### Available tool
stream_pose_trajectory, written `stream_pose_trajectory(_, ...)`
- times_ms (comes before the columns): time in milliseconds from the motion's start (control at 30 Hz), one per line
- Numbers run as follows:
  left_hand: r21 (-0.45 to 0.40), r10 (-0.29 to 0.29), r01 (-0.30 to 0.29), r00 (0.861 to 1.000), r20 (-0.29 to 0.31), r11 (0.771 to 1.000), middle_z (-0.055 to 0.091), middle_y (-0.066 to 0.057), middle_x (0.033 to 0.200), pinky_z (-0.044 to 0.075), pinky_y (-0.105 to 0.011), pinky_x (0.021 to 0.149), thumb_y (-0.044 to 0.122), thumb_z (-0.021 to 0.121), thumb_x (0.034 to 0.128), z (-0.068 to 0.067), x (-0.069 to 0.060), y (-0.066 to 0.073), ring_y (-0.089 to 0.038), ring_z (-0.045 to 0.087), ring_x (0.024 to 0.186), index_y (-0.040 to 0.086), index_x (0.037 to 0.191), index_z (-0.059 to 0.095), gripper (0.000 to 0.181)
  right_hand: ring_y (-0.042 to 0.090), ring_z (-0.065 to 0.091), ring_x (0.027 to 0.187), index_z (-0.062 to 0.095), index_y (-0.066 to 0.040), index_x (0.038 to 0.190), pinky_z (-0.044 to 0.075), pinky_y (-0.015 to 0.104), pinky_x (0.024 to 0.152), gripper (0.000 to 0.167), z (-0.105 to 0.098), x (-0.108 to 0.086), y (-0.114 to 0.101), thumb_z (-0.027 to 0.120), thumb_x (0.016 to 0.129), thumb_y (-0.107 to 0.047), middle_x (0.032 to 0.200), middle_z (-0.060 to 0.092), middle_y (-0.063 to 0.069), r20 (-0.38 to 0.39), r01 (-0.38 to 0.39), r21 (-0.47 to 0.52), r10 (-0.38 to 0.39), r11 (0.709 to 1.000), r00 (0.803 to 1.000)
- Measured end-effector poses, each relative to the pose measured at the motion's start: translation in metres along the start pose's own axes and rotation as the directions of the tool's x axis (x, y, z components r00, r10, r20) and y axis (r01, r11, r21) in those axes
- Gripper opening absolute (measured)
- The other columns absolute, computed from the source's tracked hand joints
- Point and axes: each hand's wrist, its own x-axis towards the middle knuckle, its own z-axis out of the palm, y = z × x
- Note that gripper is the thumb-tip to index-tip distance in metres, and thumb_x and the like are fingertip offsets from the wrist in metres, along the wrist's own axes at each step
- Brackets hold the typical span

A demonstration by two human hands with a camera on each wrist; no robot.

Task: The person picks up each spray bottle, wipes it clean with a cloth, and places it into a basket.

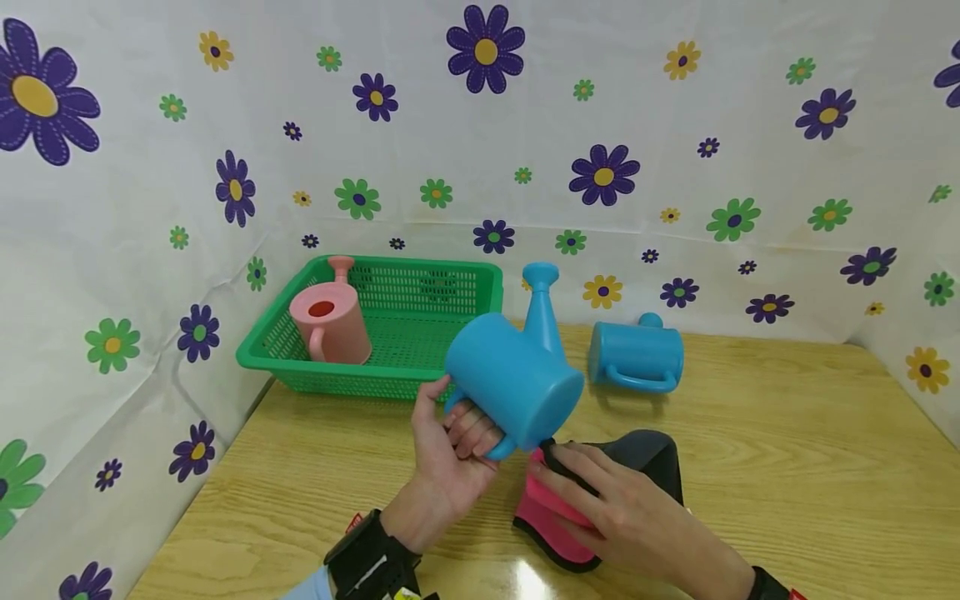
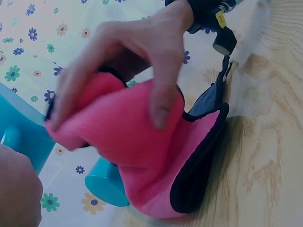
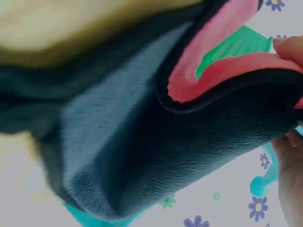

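Note:
My left hand [image 1: 450, 467] grips the handle of a blue watering can [image 1: 513, 379], lifted and tilted above the table, spout pointing up and away. A two-sided cloth [image 1: 551, 521], pink on one face and dark grey on the other, is pinched in my right hand [image 1: 630, 517] close to the can's base. The left wrist view shows the right hand's fingers [image 2: 163, 104] and thumb bunching the pink face of the cloth. Dark grey fabric [image 3: 189, 142] fills most of the right wrist view and hides much of the can there.
A green basket [image 1: 367, 379] at the back left holds a pink watering can [image 1: 341, 325]. Another blue watering can [image 1: 633, 354] lies on its side at the back right of the wooden table [image 1: 787, 467]. A flower-printed sheet [image 1: 285, 75] hangs behind and beside the table.

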Motion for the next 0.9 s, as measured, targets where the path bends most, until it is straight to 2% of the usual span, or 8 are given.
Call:
stream_pose_trajectory(133, 0.030, 0.001, -0.002, 1.000, 0.026, 1.000, 0.022, 0.009, 0.050, 0.027, -0.021, 0.047, 0.048, 0.045, 0.1003, -0.002, 0.000, 0.001, -0.006, 0.024, 0.041, 0.022, 0.058, 0.025, 0.053, 0.033, 0.053, 0.135, 0.047, -0.027, 0.152, 0.052, 0.056, 0.102, 0.088, 0.000, -0.014, 0.003, 0.090, 0.076, -0.036, 0.148, 0.055, 0.006, 0.237, -0.182, 0.038, 0.168, 0.983, 0.957)
stream_pose_trajectory(267, 0.127, 0.011, -0.016, 0.999, 0.044, 0.992, 0.023, 0.009, 0.049, 0.030, -0.022, 0.052, 0.059, 0.043, 0.1010, -0.006, 0.000, 0.001, -0.007, 0.025, 0.043, 0.022, 0.058, 0.024, 0.060, 0.044, 0.041, 0.142, 0.049, -0.040, 0.149, 0.041, 0.077, 0.098, 0.070, -0.005, -0.028, 0.012, 0.080, 0.086, -0.041, 0.156, 0.046, 0.007, 0.499, -0.432, 0.129, 0.318, 0.893, 0.806)
stream_pose_trajectory(333, 0.192, 0.007, -0.016, 0.999, 0.051, 0.981, 0.026, 0.008, 0.050, 0.032, -0.024, 0.058, 0.062, 0.042, 0.1021, -0.007, 0.001, 0.001, -0.008, 0.028, 0.045, 0.021, 0.058, 0.025, 0.062, 0.045, 0.043, 0.138, 0.055, -0.040, 0.143, 0.046, 0.073, 0.095, 0.061, -0.009, -0.034, 0.018, 0.079, 0.087, -0.035, 0.155, 0.045, 0.010, 0.561, -0.500, 0.180, 0.330, 0.847, 0.760)
stream_pose_trajectory(400, 0.266, 0.001, -0.017, 0.998, 0.063, 0.964, 0.029, 0.007, 0.052, 0.032, -0.025, 0.064, 0.060, 0.040, 0.1045, -0.009, 0.001, 0.002, -0.009, 0.032, 0.049, 0.020, 0.059, 0.026, 0.062, 0.040, 0.049, 0.129, 0.062, -0.036, 0.136, 0.053, 0.063, 0.092, 0.056, -0.014, -0.039, 0.026, 0.082, 0.085, -0.024, 0.148, 0.048, 0.012, 0.574, -0.513, 0.199, 0.325, 0.835, 0.752)
stream_pose_trajectory(500, 0.398, -0.050, 0.007, 0.994, 0.098, 0.917, 0.037, 0.006, 0.059, 0.034, -0.028, 0.076, 0.057, 0.035, 0.1071, -0.011, 0.001, 0.007, -0.011, 0.041, 0.061, 0.020, 0.063, 0.029, 0.058, 0.034, 0.055, 0.116, 0.068, -0.028, 0.127, 0.059, 0.048, 0.085, 0.059, -0.025, -0.048, 0.042, 0.086, 0.076, -0.004, 0.135, 0.053, 0.012, 0.490, -0.499, 0.150, 0.375, 0.853, 0.787)
stream_pose_trajectory(633, 0.622, -0.169, 0.036, 0.973, 0.157, 0.782, 0.051, 0.006, 0.074, 0.038, -0.039, 0.093, 0.056, 0.030, 0.1083, -0.014, -0.003, 0.018, -0.013, 0.052, 0.084, 0.021, 0.070, 0.035, 0.052, 0.035, 0.059, 0.103, 0.059, -0.012, 0.139, 0.061, 0.045, 0.074, 0.084, -0.048, -0.065, 0.071, 0.086, 0.062, 0.010, 0.130, 0.051, 0.023, 0.094, -0.522, 0.077, 0.516, 0.849, 0.852)
stream_pose_trajectory(800, 0.807, -0.180, -0.091, 0.954, 0.238, 0.584, 0.054, 0.006, 0.075, 0.046, -0.046, 0.095, 0.047, 0.039, 0.1091, -0.016, -0.002, 0.025, -0.014, 0.053, 0.083, 0.015, 0.070, 0.037, 0.051, 0.040, 0.050, 0.107, 0.028, -0.002, 0.156, 0.042, 0.006, 0.085, 0.102, -0.085, -0.071, 0.100, 0.078, 0.067, 0.001, 0.137, 0.041, 0.035, -0.320, -0.548, 0.122, 0.555, 0.828, 0.768)
stream_pose_trajectory(900, 0.894, -0.125, -0.274, 0.934, 0.336, 0.354, 0.053, 0.003, 0.074, 0.046, -0.037, 0.083, 0.038, 0.047, 0.1087, -0.017, 0.000, 0.026, -0.015, 0.049, 0.074, 0.007, 0.071, 0.045, 0.049, 0.043, 0.050, 0.111, 0.029, -0.005, 0.156, 0.026, -0.005, 0.090, 0.097, -0.100, -0.064, 0.105, 0.078, 0.073, 0.003, 0.139, 0.044, 0.033, -0.333, -0.580, 0.155, 0.595, 0.800, 0.732)
